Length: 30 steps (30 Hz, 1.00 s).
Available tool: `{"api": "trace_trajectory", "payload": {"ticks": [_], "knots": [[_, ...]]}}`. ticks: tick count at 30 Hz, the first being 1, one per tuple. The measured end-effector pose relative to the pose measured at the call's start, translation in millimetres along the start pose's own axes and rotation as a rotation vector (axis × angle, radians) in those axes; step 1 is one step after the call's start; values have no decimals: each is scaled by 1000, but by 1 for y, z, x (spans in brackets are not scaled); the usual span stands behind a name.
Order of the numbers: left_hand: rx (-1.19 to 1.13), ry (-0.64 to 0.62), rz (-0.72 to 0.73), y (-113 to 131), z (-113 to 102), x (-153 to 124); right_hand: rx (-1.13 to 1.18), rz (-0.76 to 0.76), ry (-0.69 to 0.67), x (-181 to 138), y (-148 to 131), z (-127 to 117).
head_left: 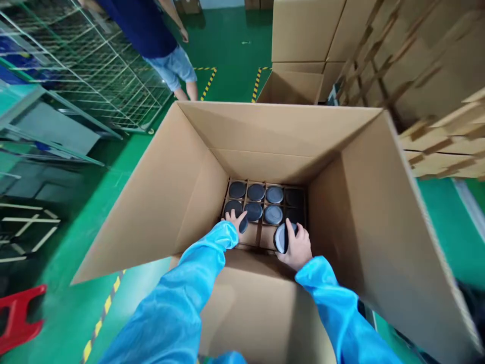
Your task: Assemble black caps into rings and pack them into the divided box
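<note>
Both my hands reach down into a large open cardboard box (273, 119) with cardboard dividers (259, 235) at the bottom. Round containers with dark lids (256, 192) stand upright in the compartments, in two rows. My left hand (234, 222) is at the near-left compartments, its fingers curved around a dark-lidded container (244, 225) that is partly hidden by the hand. At the near-right compartments, my right hand (297, 246) grips another round container (281, 237), tilted, its pale disc-shaped end facing left.
The box's flaps spread outward on several sides. Behind it stands another open carton (295, 83), with stacked cardboard (439, 146) at the right. A wire cage cart (113, 76) and a person in a dark shirt (140, 25) are at the upper left. A red object (22, 318) lies lower left.
</note>
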<state>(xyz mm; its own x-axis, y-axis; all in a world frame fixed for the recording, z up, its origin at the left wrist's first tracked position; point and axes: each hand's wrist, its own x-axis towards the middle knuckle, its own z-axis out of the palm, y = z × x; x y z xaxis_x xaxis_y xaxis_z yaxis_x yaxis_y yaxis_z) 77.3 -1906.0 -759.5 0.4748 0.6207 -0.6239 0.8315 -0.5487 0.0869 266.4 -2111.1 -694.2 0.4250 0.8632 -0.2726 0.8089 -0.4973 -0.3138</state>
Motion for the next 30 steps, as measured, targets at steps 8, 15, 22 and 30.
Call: {"api": "trace_trajectory", "payload": {"ticks": [8,15,22,30], "knots": [[172,-247,69,-93,77,69,-244,-316,-458,107,-54,191],[177,-281,263,-103,130,96,-183,-443,-513,124,-50,277],[132,-171,370,-114,162,110,-55,-621,-387,121,-19,313],[151,-198,331,-129,178,111,-8,-566,-406,132,-18,317]]}}
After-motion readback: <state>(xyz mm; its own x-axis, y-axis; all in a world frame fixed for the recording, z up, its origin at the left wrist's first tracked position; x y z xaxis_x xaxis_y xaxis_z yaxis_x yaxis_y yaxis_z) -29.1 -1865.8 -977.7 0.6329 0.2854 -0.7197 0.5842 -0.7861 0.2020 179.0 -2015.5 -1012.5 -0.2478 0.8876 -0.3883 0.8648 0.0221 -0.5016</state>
